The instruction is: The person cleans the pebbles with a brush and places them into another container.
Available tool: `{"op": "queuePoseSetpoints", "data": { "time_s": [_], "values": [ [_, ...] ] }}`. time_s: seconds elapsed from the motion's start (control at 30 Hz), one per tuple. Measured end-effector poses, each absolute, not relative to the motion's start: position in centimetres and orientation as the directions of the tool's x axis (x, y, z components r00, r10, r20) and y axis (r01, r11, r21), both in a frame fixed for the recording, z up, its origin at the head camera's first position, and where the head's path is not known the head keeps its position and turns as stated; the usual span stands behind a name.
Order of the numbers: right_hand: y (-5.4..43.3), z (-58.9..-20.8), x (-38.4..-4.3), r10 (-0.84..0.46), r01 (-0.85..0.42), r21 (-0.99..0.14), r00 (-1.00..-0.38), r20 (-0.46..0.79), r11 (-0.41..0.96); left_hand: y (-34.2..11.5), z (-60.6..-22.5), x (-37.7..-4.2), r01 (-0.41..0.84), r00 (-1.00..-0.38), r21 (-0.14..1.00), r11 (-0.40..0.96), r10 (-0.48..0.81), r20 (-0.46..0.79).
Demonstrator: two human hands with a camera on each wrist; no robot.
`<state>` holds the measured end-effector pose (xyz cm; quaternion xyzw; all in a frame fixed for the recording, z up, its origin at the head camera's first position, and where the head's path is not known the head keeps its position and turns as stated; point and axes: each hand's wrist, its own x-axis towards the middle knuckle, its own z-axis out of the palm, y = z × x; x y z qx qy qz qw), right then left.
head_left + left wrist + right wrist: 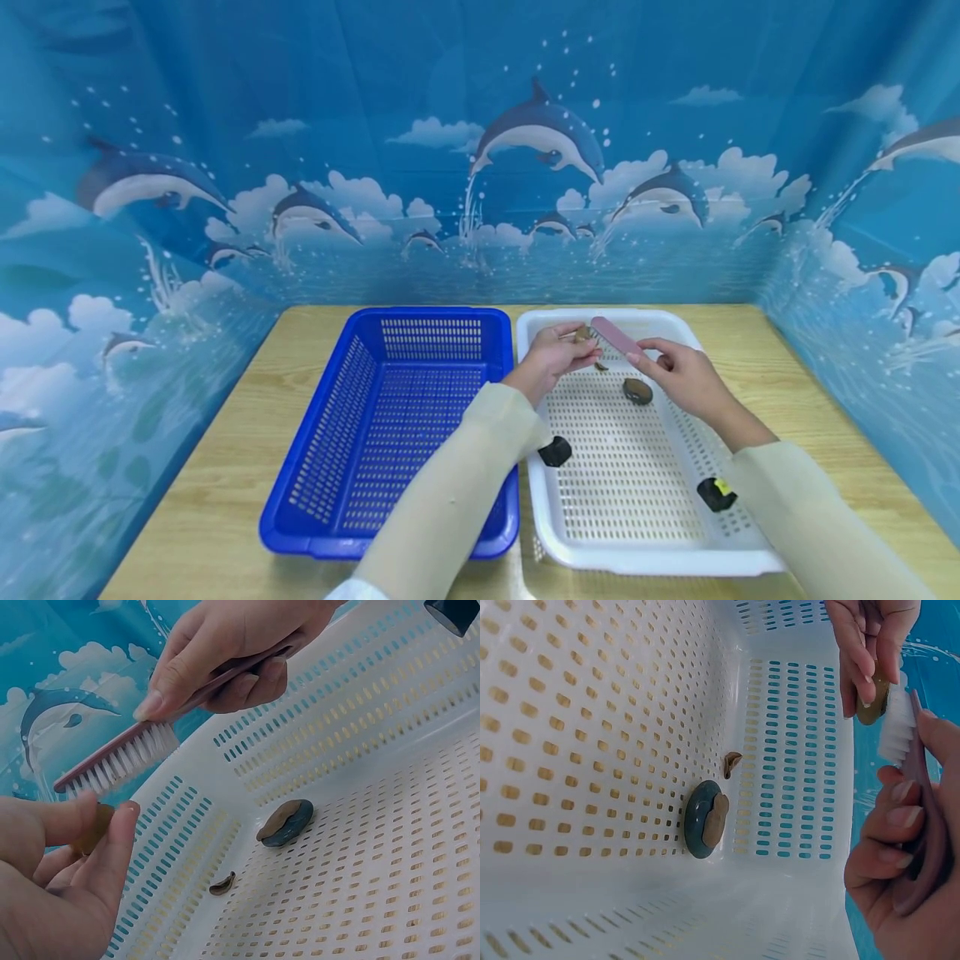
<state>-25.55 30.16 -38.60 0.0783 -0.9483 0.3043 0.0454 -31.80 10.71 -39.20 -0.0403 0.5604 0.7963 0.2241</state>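
Above the far end of the white basket (551, 533), my left hand (555, 354) pinches a small tan, oval, stone-like piece (873, 703) between thumb and fingers. My right hand (686, 379) grips the handle of a pink brush (615, 336) with white bristles (142, 754). The bristles are right beside the piece's edge; whether they touch it I cannot tell. Below, on the basket floor, rests a dark grey-green oval stone (697, 821) with a flat brown piece (715, 820) against it. Near it lies a small curled brown scrap (223, 884).
A blue perforated basket (288, 467) stands to the left of the white one on a wooden table (217, 492). A dolphin-print curtain (420, 100) encloses the back and sides. Black wrist cameras (556, 452) sit by both forearms.
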Motion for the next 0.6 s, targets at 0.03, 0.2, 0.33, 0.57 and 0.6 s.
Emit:
{"op": "queuePoseSetpoints", "data": {
  "time_s": [0.03,0.2,0.33,0.57,0.6],
  "values": [
    [30.14,-38.62,-25.59,-0.125,-0.174,-0.572,-0.984,0.125,0.801,10.71,-39.21,-31.83,-0.405,-0.897,0.871,-0.278,0.307,-0.32],
    [30.23,-38.76,-25.75,-0.14,-0.178,-0.579,-0.984,0.11,0.796,10.74,-39.22,-31.91,-0.41,-0.895,0.868,-0.281,0.304,-0.325],
    [30.28,-38.75,-25.73,-0.139,-0.177,-0.579,-0.984,0.11,0.796,10.74,-39.23,-31.87,-0.406,-0.894,0.878,-0.255,0.31,-0.323],
    [30.31,-38.89,-25.87,-0.135,-0.171,-0.563,-0.985,0.106,0.808,10.74,-39.4,-31.82,-0.402,-0.89,0.888,-0.223,0.325,-0.321],
    [30.32,-38.91,-25.9,-0.133,-0.17,-0.56,-0.985,0.106,0.811,10.73,-39.42,-31.8,-0.401,-0.889,0.89,-0.22,0.328,-0.32]
  ]
}}
